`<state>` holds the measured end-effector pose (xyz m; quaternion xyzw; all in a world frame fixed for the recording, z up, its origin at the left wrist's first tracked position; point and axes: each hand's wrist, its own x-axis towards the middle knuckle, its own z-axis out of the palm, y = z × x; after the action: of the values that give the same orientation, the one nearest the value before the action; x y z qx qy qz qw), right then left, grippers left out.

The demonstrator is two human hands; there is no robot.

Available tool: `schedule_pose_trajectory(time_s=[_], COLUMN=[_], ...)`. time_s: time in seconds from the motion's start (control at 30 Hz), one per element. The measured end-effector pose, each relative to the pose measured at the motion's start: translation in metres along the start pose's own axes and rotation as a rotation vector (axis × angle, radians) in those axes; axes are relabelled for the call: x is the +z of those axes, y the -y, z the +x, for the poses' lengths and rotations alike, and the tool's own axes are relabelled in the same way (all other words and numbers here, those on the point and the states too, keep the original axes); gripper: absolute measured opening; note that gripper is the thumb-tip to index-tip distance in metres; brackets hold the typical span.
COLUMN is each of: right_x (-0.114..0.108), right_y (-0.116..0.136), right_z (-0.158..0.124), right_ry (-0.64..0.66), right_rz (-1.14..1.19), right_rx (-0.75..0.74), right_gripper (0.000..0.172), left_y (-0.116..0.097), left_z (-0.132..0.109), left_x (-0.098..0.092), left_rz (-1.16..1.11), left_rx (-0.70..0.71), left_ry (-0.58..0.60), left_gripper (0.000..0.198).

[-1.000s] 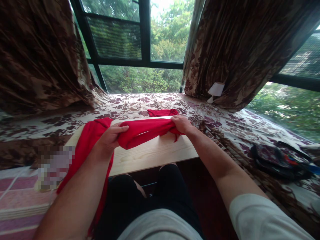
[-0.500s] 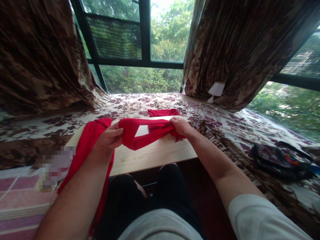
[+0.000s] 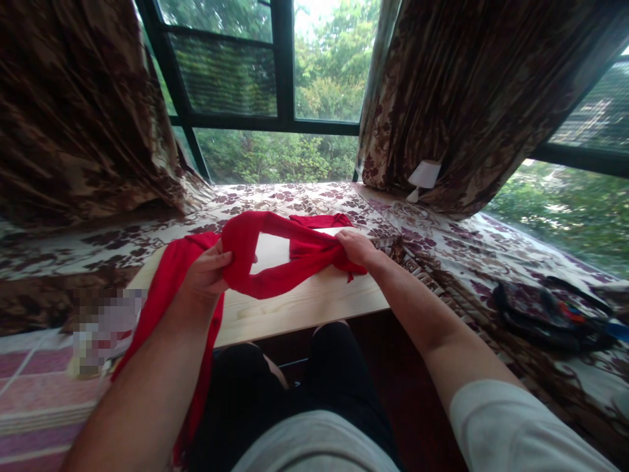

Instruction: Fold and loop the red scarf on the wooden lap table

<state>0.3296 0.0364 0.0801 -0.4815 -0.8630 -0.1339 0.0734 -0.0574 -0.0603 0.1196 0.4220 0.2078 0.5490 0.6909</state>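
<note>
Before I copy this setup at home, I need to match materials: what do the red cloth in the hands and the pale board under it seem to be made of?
The red cloth looks like a soft, matte knit or woven fabric: it drapes, bunches and holds an open loop. The pale board looks like light, unpainted wood, probably pine: faint grain lines, low sheen.

A dark-framed window (image 3: pixel 275 78) fills the far wall, its panes showing dense green trees in daylight. A second dark-framed window (image 3: pixel 580 151) runs along the right side, also looking onto foliage. Heavy brown curtains with a pale floral pattern (image 3: pixel 73 111) hang bunched at the left, and a matching brown floral curtain (image 3: pixel 472 92) is gathered between the two windows. Below them spreads a cream cover printed with maroon flowers (image 3: pixel 275 196), reaching from the sill toward the right. A pale wooden board (image 3: pixel 299 305) lies across it. Soft, even light comes from outside.
</note>
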Motion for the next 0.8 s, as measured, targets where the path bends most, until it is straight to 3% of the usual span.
schedule_pose_trajectory(time_s=[0.1, 0.2, 0.3, 0.4, 0.5, 0.67, 0.8], right_x=[0.001, 0.003, 0.002, 0.002, 0.003, 0.008, 0.009], right_y=[-0.003, -0.003, -0.003, -0.004, -0.008, -0.014, -0.012], right_z=[-0.005, -0.009, -0.010, -0.008, -0.007, -0.013, -0.011], right_ry=[0.024, 0.039, 0.045, 0.080, 0.130, 0.178, 0.236], right_rz=[-0.010, -0.005, -0.005, -0.023, -0.042, -0.017, 0.101], right_rx=[0.030, 0.061, 0.062, 0.089, 0.197, 0.427, 0.481], right_gripper=[0.031, 0.032, 0.033, 0.023, 0.023, 0.030, 0.035], left_y=[-0.004, -0.008, -0.009, -0.010, -0.015, -0.027, -0.030], left_z=[0.001, 0.001, -0.002, -0.006, -0.006, -0.005, -0.005], left_x=[-0.005, -0.004, -0.001, 0.000, 0.001, 0.007, 0.016], left_rz=[0.042, 0.020, 0.051, 0.122, 0.106, 0.004, -0.034], left_rx=[0.122, 0.195, 0.156, 0.098, 0.167, 0.242, 0.262], left_ry=[0.072, 0.057, -0.002, 0.060, 0.106, -0.039, -0.060], left_gripper=[0.021, 0.011, 0.014, 0.017, 0.010, 0.009, 0.014])
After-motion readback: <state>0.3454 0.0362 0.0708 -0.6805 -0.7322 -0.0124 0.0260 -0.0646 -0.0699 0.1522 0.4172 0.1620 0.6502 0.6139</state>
